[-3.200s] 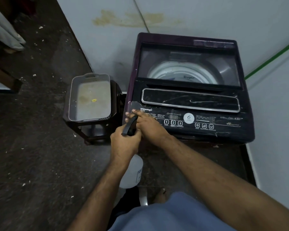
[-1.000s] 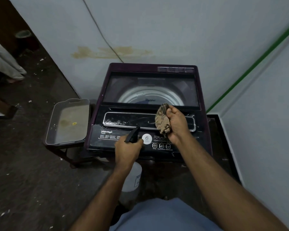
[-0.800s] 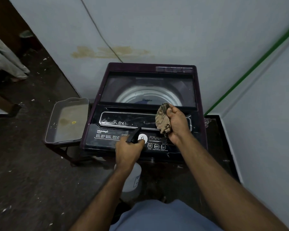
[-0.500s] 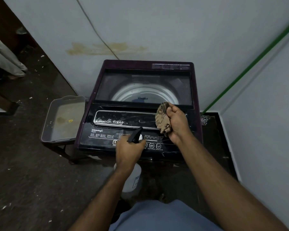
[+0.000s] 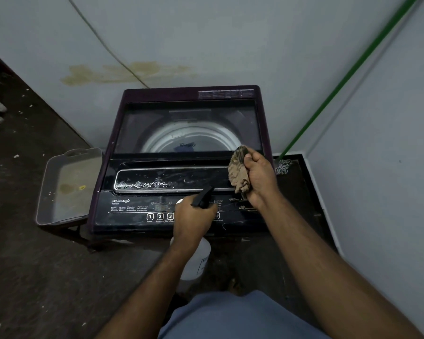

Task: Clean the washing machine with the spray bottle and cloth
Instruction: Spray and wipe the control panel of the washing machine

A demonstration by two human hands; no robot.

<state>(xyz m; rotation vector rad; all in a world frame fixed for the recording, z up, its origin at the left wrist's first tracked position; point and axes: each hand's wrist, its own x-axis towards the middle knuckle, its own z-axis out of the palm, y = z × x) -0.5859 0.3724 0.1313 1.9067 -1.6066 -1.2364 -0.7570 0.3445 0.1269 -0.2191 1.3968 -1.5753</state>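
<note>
A dark purple top-load washing machine (image 5: 137, 118) stands against the wall, its glass lid closed over the drum. My left hand (image 5: 194, 218) grips a white spray bottle (image 5: 196, 260) by its black trigger head, which points over the control panel. My right hand (image 5: 260, 179) holds a crumpled brown cloth (image 5: 238, 172) above the right end of the lid's glossy front strip. White droplets or foam lie on the left part of that strip (image 5: 145, 184).
A grey plastic tray (image 5: 59, 182) rests on a dark stool left of the machine. A green-handled mop (image 5: 328, 94) leans in the right corner, its head (image 5: 283, 165) on a dark ledge. Walls close in behind and to the right; speckled dark floor spreads left.
3.2 s ago my right hand pressed on the control panel beside the bottle; now it holds the cloth raised over the lid strip. Over the last second the view shifted left; hands hardly moved.
</note>
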